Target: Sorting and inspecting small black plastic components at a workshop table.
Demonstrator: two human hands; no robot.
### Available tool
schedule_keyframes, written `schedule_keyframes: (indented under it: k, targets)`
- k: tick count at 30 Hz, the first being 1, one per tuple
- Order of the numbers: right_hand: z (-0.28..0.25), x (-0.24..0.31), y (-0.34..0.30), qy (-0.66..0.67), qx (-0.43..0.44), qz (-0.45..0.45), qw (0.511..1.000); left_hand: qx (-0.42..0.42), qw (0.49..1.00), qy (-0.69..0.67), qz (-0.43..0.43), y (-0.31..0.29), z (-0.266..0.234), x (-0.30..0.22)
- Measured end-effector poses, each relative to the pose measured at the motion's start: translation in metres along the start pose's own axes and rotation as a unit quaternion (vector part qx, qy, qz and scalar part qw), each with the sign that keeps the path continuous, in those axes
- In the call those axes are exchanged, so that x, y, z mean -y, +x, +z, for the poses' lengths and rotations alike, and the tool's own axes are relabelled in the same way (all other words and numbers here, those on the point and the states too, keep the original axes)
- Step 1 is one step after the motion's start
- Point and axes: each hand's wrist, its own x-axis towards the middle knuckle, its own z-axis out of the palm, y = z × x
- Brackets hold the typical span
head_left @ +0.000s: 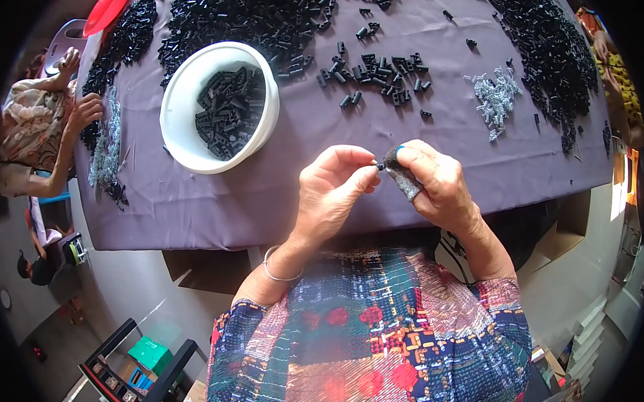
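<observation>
My left hand (pixel 330 193) is closed, thumb and forefinger pinching a small black plastic piece (pixel 380 166). Close against it, my right hand (pixel 442 186) grips a grey fuzzy cloth (pixel 408 183), and the black piece meets the cloth's edge. A bit of blue shows at the right thumb tip. Whether the right fingers also hold something under the cloth is hidden. Beyond my hands lies a loose group of short black cylindrical parts (pixel 385 75). To their left stands a white tub (pixel 172 128) partly filled with similar black parts (pixel 230 108).
Large heaps of black parts (pixel 238 23) cover the far side of the purple-grey tablecloth (pixel 320 134), and another heap (pixel 555 72) lies right. Small clear pieces (pixel 496 99) form a pile nearby. At the left, another person's hand (pixel 86 112) rests beside more clear pieces (pixel 106 152).
</observation>
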Motion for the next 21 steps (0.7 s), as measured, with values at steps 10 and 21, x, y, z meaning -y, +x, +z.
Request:
schedule_keyframes:
  k: [10,21]
  targets:
    - [0.002,-0.009,0.003,-0.002,0.035,0.006,0.999,-0.005,0.999,0.049,0.014,0.006,-0.001,0.005]
    - [0.017,-0.012,0.004,0.03,-0.004,0.033,0.999,-0.038,0.999,0.02,0.005,0.008,-0.001,0.008]
